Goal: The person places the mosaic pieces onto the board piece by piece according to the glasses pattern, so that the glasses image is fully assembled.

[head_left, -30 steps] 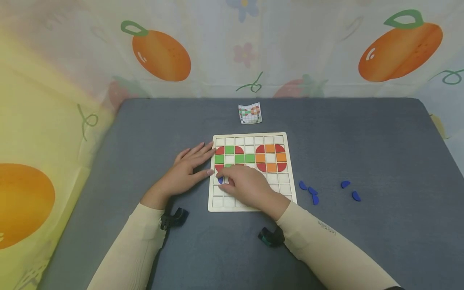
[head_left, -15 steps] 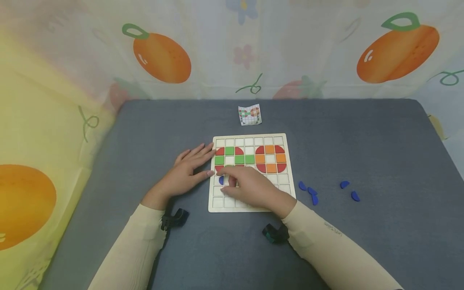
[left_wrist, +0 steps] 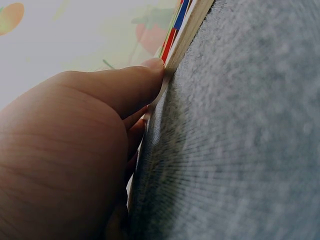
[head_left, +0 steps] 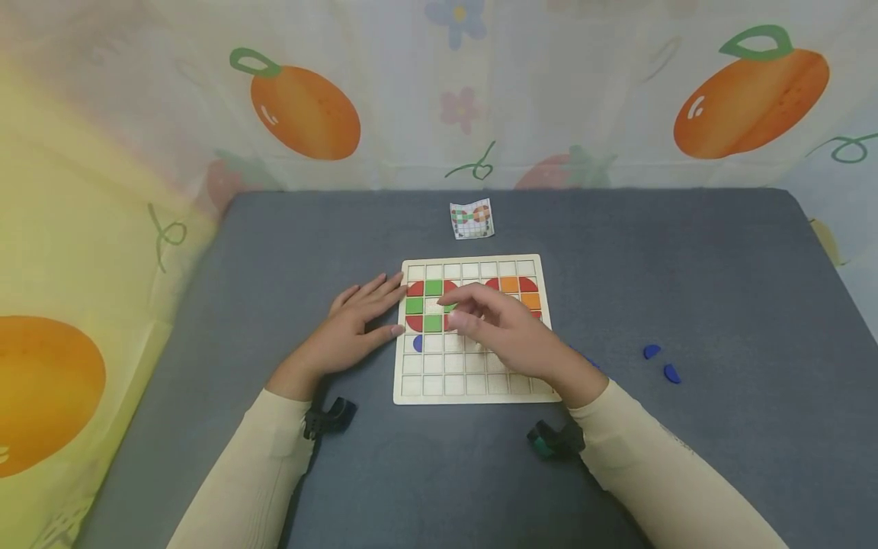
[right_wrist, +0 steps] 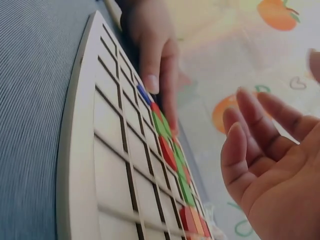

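Note:
A pale wooden grid board (head_left: 473, 385) lies on the table with red, green and orange pieces in its upper rows. One blue half-round piece (head_left: 418, 344) sits in a cell at the left, just below a red piece (head_left: 414, 323). My left hand (head_left: 350, 324) lies with fingers spread, its fingertips and thumb touching the board's left edge. In the left wrist view the thumb (left_wrist: 135, 85) presses that edge. Above the board is my right hand (head_left: 511, 328), fingers loosely bent and holding nothing; in the right wrist view its fingers (right_wrist: 260, 130) stand apart from the board.
Two blue half-round pieces (head_left: 661, 362) lie on the grey table (head_left: 741, 305) at the right. More blue pieces (head_left: 585, 356) are mostly hidden behind the right wrist. A small printed pattern card (head_left: 472, 219) lies beyond the board.
My right hand has lifted from near the blue piece at the left and moved up and to the right. The blue piece stays in its cell. My left hand keeps its place.

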The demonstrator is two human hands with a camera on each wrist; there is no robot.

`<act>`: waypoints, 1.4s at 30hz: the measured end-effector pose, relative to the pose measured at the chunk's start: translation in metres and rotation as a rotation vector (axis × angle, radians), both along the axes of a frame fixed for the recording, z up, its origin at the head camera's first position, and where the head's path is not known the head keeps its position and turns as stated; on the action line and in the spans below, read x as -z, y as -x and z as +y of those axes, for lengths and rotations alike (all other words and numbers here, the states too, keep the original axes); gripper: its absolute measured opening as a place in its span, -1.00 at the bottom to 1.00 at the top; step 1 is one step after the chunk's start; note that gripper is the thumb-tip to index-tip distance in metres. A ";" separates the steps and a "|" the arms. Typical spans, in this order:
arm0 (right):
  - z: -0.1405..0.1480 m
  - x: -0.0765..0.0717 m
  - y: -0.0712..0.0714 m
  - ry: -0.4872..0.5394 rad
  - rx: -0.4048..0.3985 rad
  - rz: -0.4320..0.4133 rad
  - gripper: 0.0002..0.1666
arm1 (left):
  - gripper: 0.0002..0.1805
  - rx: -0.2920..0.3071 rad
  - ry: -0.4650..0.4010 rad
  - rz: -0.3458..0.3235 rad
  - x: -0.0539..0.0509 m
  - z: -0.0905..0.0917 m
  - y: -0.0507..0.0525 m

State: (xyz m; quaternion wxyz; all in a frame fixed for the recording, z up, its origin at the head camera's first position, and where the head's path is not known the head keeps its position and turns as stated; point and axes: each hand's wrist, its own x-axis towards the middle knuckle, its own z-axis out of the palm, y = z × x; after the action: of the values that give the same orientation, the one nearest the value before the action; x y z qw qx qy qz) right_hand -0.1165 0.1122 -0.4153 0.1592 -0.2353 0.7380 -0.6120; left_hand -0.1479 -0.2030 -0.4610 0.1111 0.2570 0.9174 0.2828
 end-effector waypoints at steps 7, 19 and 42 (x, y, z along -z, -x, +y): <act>0.036 0.006 0.000 0.178 -0.032 -0.011 -0.24 | -0.18 -0.014 -0.002 -0.013 0.000 0.001 -0.002; 0.102 0.019 -0.006 0.209 0.071 -0.032 -0.11 | -0.18 -0.017 -0.003 -0.028 -0.001 0.000 -0.002; 0.152 0.030 -0.011 -0.501 0.034 0.208 -0.63 | -0.18 -0.021 -0.001 -0.041 -0.002 0.001 -0.003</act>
State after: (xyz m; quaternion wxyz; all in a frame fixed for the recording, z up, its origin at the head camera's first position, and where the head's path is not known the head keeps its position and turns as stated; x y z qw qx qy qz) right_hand -0.1055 0.2637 -0.4451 0.1255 -0.2376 0.8826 -0.3858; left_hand -0.1450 -0.2017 -0.4586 0.1265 0.2414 0.9174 0.2898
